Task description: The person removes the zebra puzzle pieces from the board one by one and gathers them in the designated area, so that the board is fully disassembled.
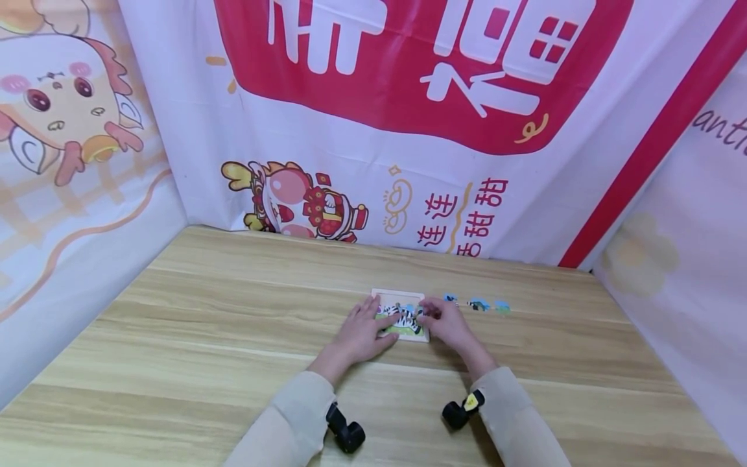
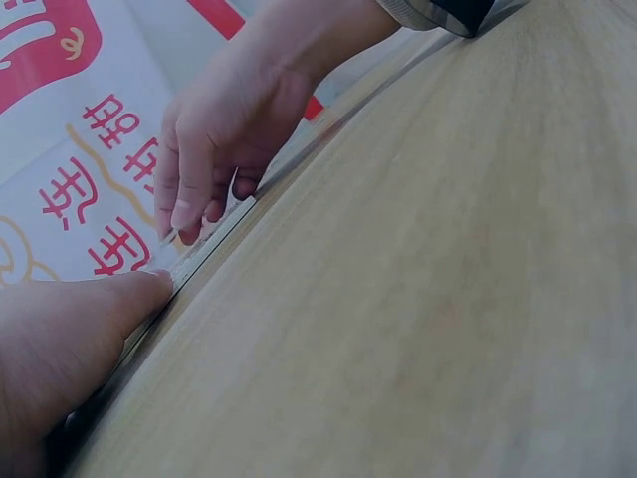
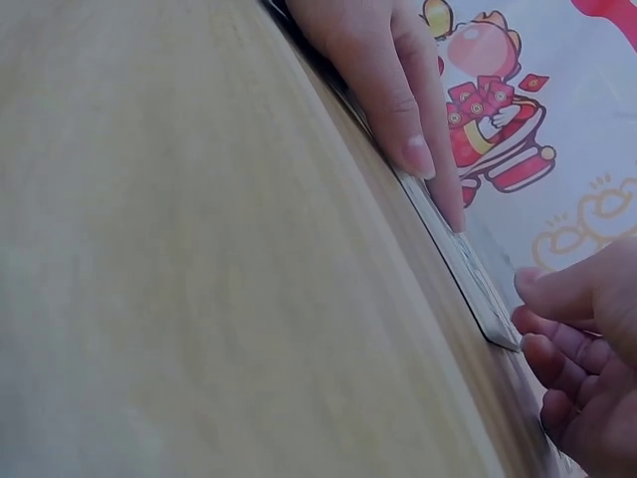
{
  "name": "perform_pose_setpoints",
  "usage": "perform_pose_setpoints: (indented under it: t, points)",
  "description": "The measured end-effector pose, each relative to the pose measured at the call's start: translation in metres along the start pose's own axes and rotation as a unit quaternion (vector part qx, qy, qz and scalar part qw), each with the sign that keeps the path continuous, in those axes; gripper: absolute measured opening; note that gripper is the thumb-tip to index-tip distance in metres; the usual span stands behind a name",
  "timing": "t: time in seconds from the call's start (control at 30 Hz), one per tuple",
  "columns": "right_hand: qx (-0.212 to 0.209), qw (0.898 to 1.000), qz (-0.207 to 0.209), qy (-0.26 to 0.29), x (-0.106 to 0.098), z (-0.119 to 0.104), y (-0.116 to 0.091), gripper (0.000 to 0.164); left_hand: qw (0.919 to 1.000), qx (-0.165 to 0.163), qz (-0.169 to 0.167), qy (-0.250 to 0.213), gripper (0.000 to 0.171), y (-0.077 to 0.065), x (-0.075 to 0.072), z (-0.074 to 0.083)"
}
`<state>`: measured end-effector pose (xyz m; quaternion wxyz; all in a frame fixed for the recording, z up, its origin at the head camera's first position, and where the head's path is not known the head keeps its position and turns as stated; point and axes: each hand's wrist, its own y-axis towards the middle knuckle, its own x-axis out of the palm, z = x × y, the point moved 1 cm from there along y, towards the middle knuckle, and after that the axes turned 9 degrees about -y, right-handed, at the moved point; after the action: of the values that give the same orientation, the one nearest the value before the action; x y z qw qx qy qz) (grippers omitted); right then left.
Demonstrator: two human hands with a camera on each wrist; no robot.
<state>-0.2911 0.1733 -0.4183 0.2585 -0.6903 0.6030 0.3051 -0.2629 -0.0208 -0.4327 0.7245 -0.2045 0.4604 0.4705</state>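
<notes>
A small puzzle board (image 1: 403, 294) with a pale frame lies on the table, and a zebra picture (image 1: 410, 320) is partly filled in on it. My left hand (image 1: 363, 332) rests on the board's left side with fingers extended, thumb along the near edge. At the board's right side, my right hand (image 1: 448, 323) pinches a puzzle piece between thumb and fingers; the fingers hide most of it. The right wrist view shows the right fingertips (image 3: 530, 284) at the board's corner. In the left wrist view the right hand (image 2: 224, 139) reaches down to the board.
Loose puzzle pieces lie right of the board: a blue one (image 1: 450, 298), a blue and dark one (image 1: 478, 304) and a blue-green one (image 1: 502, 307). The wooden table (image 1: 233, 311) meets a printed cloth backdrop (image 1: 362, 143) at its far edge.
</notes>
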Motion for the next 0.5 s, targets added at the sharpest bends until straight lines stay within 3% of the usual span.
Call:
perform_pose_setpoints:
  t: [0.27,0.5]
  points:
    - [-0.04,0.999,0.024,0.02,-0.016,0.009,-0.001,0.029,1.0,0.0,0.002,-0.001,0.048,-0.001,0.001,0.001]
    - [-0.023,0.998,0.009,0.053,-0.038,0.018,-0.008,0.031,1.0,-0.005,0.001,-0.003,0.048,0.0,0.002,-0.001]
